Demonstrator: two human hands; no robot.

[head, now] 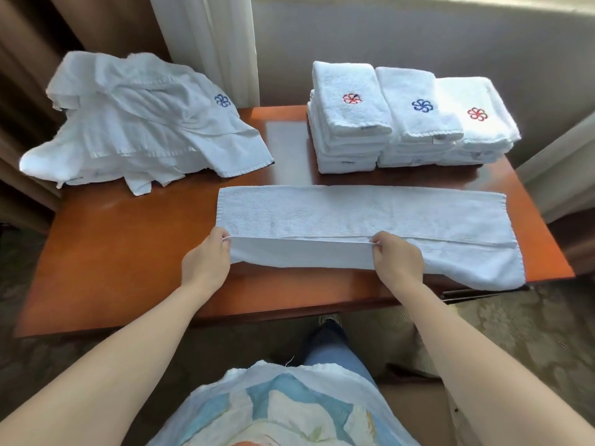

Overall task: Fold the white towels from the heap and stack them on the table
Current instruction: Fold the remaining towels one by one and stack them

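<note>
A long white towel [360,214] lies spread across the brown table [128,252], its near edge folded over toward the middle. My left hand [207,260] pinches that folded edge at the towel's left end. My right hand [397,260] pinches the same edge near the towel's middle. The towel's right end hangs a little over the table's near right corner. A heap of unfolded white towels [138,123] sits at the back left. Three stacks of folded towels [409,123] with red and blue flower emblems stand at the back right.
A white curtain [209,37] and a grey wall rise behind the table. Patterned carpet [531,333] surrounds it. Bare tabletop shows at the near left and between the heap and the stacks.
</note>
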